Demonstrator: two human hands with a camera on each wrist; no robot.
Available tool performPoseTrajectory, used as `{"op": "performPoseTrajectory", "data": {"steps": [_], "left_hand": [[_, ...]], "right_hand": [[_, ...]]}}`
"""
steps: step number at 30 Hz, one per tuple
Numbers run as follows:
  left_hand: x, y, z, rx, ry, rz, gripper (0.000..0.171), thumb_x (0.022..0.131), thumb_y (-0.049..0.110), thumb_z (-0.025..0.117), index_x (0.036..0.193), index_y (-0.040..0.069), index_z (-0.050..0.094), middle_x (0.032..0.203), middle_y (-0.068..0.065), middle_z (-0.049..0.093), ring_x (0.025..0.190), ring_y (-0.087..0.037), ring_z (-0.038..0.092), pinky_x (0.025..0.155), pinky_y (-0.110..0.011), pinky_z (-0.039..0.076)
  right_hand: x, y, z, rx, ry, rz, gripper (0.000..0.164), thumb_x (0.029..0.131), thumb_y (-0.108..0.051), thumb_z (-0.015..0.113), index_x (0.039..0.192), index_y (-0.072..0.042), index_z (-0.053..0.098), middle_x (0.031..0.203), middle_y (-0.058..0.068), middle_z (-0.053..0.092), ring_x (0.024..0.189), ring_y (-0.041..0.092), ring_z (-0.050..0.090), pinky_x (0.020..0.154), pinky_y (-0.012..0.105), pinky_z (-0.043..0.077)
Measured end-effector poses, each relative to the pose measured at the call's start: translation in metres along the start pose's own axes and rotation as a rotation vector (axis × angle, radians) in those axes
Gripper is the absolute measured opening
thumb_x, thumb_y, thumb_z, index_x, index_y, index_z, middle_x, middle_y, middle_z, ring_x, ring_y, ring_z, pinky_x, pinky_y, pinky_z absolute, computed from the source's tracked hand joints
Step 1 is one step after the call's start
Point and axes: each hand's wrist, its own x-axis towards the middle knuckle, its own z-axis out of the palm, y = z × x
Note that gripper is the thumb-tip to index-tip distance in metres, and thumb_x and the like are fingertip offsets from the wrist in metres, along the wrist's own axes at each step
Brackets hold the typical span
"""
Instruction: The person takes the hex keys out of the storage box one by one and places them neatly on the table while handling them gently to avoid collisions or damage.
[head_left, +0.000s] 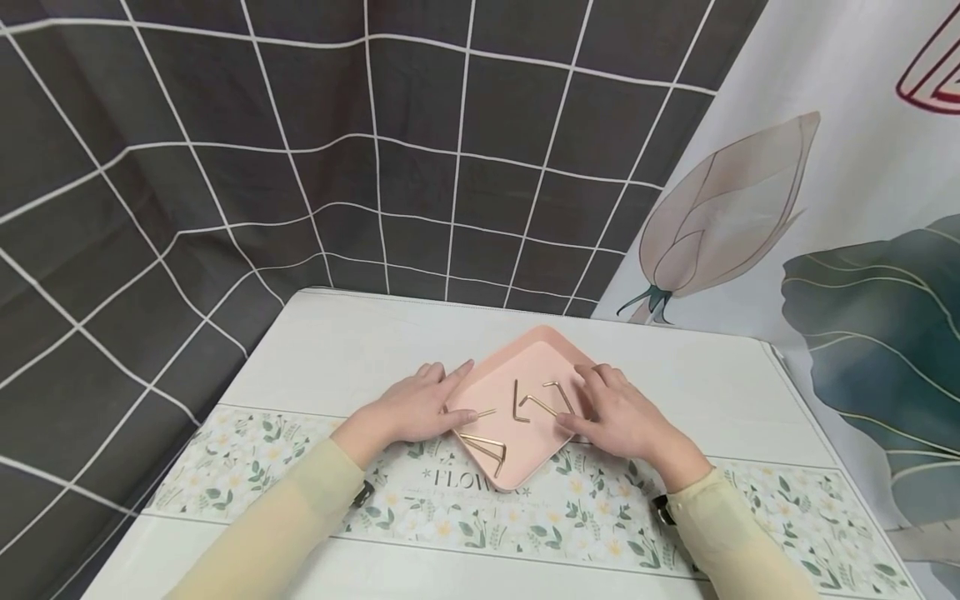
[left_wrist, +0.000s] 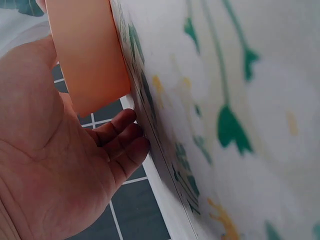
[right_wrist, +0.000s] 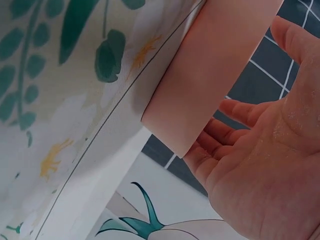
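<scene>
A shallow pink tray lies turned cornerwise on the table, with several gold L-shaped hex keys scattered inside. My left hand holds its left corner, the thumb over the rim and the index finger along the far left side. In the left wrist view the other fingers hang by the tray's outer wall, close to the table. At the right corner my right hand holds the tray, thumb reaching inside and overlapping the end of a hex key. Its fingers bend against the outer wall.
The white table bears a cover with a printed flower band. A dark grid-patterned curtain hangs behind it and at the left. On the right hangs a pale curtain with large printed flowers and leaves.
</scene>
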Motion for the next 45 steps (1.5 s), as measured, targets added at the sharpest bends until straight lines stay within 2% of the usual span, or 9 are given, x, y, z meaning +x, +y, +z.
{"op": "performPoseTrajectory", "data": {"steps": [8,20,27,30,33,35,37,41,45], "left_hand": [[0.0,0.001,0.001,0.009,-0.015,0.012,0.101,0.105,0.077,0.052,0.18,0.018,0.021,0.103,-0.001,0.048,0.093,-0.017,0.043,0.079,-0.035,0.044],[0.002,-0.001,0.003,0.049,-0.025,0.021,0.111,0.099,0.085,0.053,0.181,0.02,0.015,0.107,-0.001,0.047,0.094,-0.017,0.042,0.079,-0.033,0.043],[0.001,-0.001,0.001,0.044,-0.02,0.032,0.112,0.099,0.084,0.054,0.181,0.018,0.015,0.109,-0.003,0.048,0.095,-0.018,0.043,0.08,-0.034,0.044],[0.001,0.0,0.001,0.044,-0.018,0.032,0.111,0.099,0.084,0.055,0.181,0.019,0.016,0.109,-0.003,0.048,0.096,-0.018,0.043,0.081,-0.035,0.045],[0.001,0.0,0.002,0.057,-0.022,0.027,0.112,0.099,0.085,0.053,0.181,0.02,0.014,0.11,-0.003,0.048,0.096,-0.017,0.043,0.081,-0.034,0.044],[0.001,0.0,0.002,0.053,-0.023,0.025,0.112,0.099,0.085,0.053,0.181,0.02,0.014,0.109,-0.003,0.048,0.096,-0.018,0.043,0.081,-0.034,0.044],[0.001,0.0,0.002,0.044,-0.021,0.027,0.112,0.099,0.085,0.055,0.181,0.02,0.015,0.109,-0.003,0.048,0.096,-0.018,0.042,0.081,-0.035,0.044],[0.001,0.0,0.002,0.04,-0.019,0.025,0.112,0.098,0.084,0.055,0.181,0.02,0.016,0.108,-0.003,0.047,0.095,-0.018,0.042,0.081,-0.035,0.044],[0.001,-0.001,0.003,0.046,-0.022,0.026,0.112,0.098,0.086,0.053,0.181,0.02,0.016,0.109,-0.002,0.047,0.096,-0.018,0.042,0.081,-0.035,0.043]], "right_hand": [[0.007,0.002,0.005,0.001,-0.023,0.011,0.09,0.104,-0.062,0.069,0.159,0.005,0.05,0.139,0.027,0.059,0.116,0.041,0.063,0.102,0.06,0.054],[0.016,0.003,0.008,0.017,-0.07,0.038,0.086,0.104,-0.06,0.07,0.158,0.005,0.052,0.153,0.03,0.054,0.133,0.046,0.059,0.111,0.063,0.049],[0.022,0.003,0.01,0.006,-0.077,0.044,0.083,0.103,-0.059,0.072,0.153,0.005,0.057,0.146,0.025,0.058,0.124,0.04,0.06,0.106,0.059,0.051],[0.025,0.002,0.011,0.002,-0.081,0.042,0.074,0.103,-0.059,0.072,0.144,0.002,0.062,0.133,0.018,0.06,0.113,0.034,0.059,0.096,0.054,0.053],[0.029,0.002,0.013,0.0,-0.09,0.041,0.054,0.104,-0.056,0.073,0.121,-0.004,0.067,0.116,0.012,0.057,0.102,0.03,0.055,0.085,0.047,0.051],[0.031,0.001,0.014,0.001,-0.097,0.045,0.043,0.105,-0.053,0.072,0.104,-0.01,0.065,0.108,0.008,0.054,0.098,0.028,0.053,0.08,0.045,0.048],[0.033,0.0,0.014,0.0,-0.105,0.056,0.039,0.107,-0.05,0.071,0.091,-0.015,0.059,0.104,0.007,0.051,0.096,0.028,0.052,0.078,0.043,0.047],[0.037,-0.002,0.015,-0.002,-0.116,0.085,0.039,0.109,-0.045,0.069,0.083,-0.018,0.056,0.101,0.007,0.05,0.097,0.029,0.051,0.076,0.044,0.047],[0.042,-0.004,0.016,-0.013,-0.122,0.102,0.037,0.109,-0.041,0.067,0.084,-0.016,0.057,0.103,0.008,0.051,0.099,0.03,0.051,0.078,0.045,0.047]]}}
